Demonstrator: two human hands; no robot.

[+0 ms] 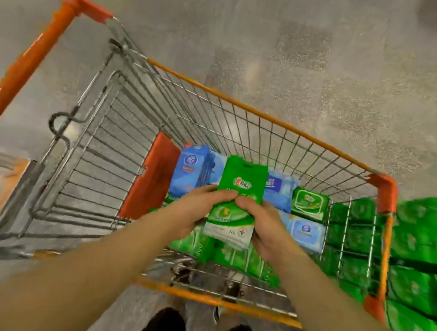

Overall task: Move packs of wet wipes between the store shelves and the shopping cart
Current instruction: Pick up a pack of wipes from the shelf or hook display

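Note:
Both hands hold one tall green pack of wet wipes (238, 195) upright over the basket of the wire shopping cart (259, 115). My left hand (195, 212) grips its left edge and my right hand (267, 229) grips its right edge, thumbs on the front. Inside the basket lie blue packs (192, 170), a blue pack at the right (305, 232), a green lidded pack (309, 204) and more green packs (228, 257) along the near side.
The cart has orange rim trim and an orange handle (22, 69) at the left, with a folded child seat panel (152, 176). Green packs fill store shelves (426, 259) at the right, close to the cart. Grey floor (308, 52) lies beyond.

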